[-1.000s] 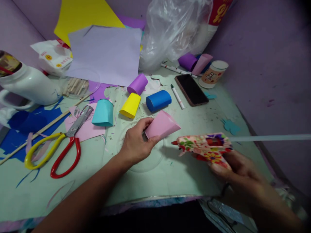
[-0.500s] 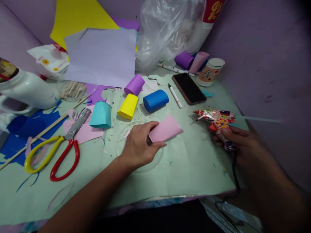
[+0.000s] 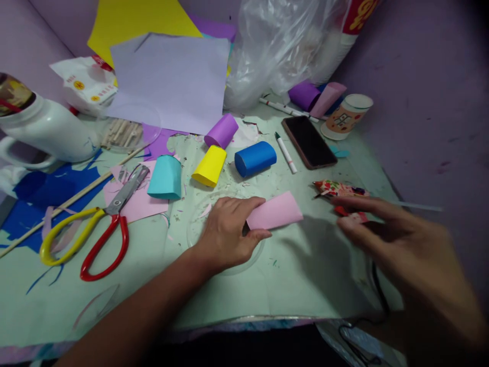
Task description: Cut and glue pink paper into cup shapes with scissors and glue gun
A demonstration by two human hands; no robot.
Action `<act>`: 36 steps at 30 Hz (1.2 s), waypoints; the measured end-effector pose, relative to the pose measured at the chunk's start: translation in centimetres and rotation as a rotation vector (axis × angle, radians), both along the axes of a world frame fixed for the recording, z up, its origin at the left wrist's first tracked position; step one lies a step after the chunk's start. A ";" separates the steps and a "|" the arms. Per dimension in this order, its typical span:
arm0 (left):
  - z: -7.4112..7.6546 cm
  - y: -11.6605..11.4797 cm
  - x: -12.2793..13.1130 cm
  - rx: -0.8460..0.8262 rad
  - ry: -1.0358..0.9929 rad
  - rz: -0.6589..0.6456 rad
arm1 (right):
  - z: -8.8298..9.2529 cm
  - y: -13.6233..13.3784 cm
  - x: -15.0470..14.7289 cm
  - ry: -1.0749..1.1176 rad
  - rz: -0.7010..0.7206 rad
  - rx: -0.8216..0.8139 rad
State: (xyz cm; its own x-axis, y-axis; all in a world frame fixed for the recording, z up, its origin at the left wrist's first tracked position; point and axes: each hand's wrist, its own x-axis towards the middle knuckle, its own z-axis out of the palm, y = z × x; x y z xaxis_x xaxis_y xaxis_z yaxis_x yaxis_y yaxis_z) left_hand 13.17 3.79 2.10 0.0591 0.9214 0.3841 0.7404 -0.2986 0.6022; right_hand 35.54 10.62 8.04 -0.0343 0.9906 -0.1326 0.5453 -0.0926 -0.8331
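Note:
Between the thumb and fingers of my left hand (image 3: 229, 232) is a pink paper tube (image 3: 275, 211), held above a clear plastic lid (image 3: 195, 255). My right hand (image 3: 385, 229) hovers in front of a flower-patterned glue gun (image 3: 336, 187), which lies on the table. Its thumb and forefinger are apart with nothing between them; the hand hides the gun's handle. Beyond my left hand stand a turquoise paper tube (image 3: 165, 177), a yellow tube (image 3: 210, 166), a blue tube (image 3: 255, 158) and a purple tube (image 3: 221, 131).
Scissors (image 3: 114, 206) with yellow and red handles lie at left, by a wooden stick (image 3: 82, 193) and paper scraps. A phone (image 3: 308, 141), a marker (image 3: 286, 153) and a paper cup (image 3: 347, 117) are at back right. A white mug (image 3: 57, 130) is at far left.
My right hand has let go of the glue gun, which now rests on the table, and has come off its handle. My left hand still holds the pink tube. The view has shifted slightly.

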 end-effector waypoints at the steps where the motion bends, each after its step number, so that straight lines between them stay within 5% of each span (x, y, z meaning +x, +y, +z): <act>1: 0.0 0.0 0.0 0.002 -0.004 0.001 | 0.0 -0.2 -1.0 0.002 0.078 -0.021; 5: -0.2 0.0 0.0 0.011 -0.028 -0.011 | -1.6 0.1 -3.2 -0.059 0.373 -0.091; 10: -0.2 -0.1 0.1 -0.018 -0.055 -0.021 | -3.2 0.9 -3.2 0.145 0.489 -0.185; 18: 2.5 -1.3 -2.8 -0.204 -0.132 0.141 | -3.5 0.8 -3.5 0.161 0.473 -0.256; 27: 0.8 -2.8 -3.7 -0.221 0.267 0.002 | -4.4 0.7 -3.0 0.164 0.396 -0.322; 36: 0.9 -2.7 -3.6 -0.264 0.295 -0.005 | -4.8 -0.4 -3.1 0.198 0.262 -0.319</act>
